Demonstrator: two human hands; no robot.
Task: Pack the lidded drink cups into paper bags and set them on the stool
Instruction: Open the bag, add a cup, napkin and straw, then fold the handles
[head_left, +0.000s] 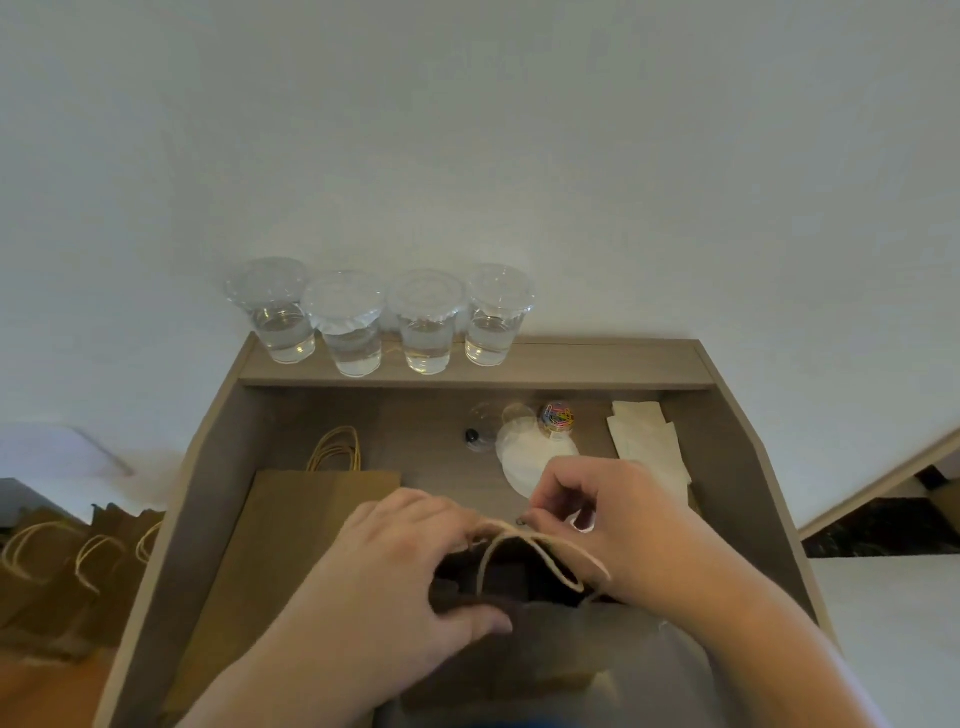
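Observation:
Several clear lidded cups (426, 322) with clear liquid stand in a row on the desk's raised back ledge (597, 364). A brown paper bag (519, 654) stands open in front of me on the desk. My left hand (405, 577) grips the bag's top edge and pinches its cream twine handles (540, 551) together. My right hand (618, 525) pinches a small dark clip at the point where the handles meet. What is inside the bag is hidden in shadow.
Flat paper bags (311, 514) with yellow handles lie at the left of the desk. A jar of coloured paper clips (557, 417), a clear lid, white round papers (524, 457) and napkins (647, 439) lie behind my hands. More bags (67, 566) stand lower left.

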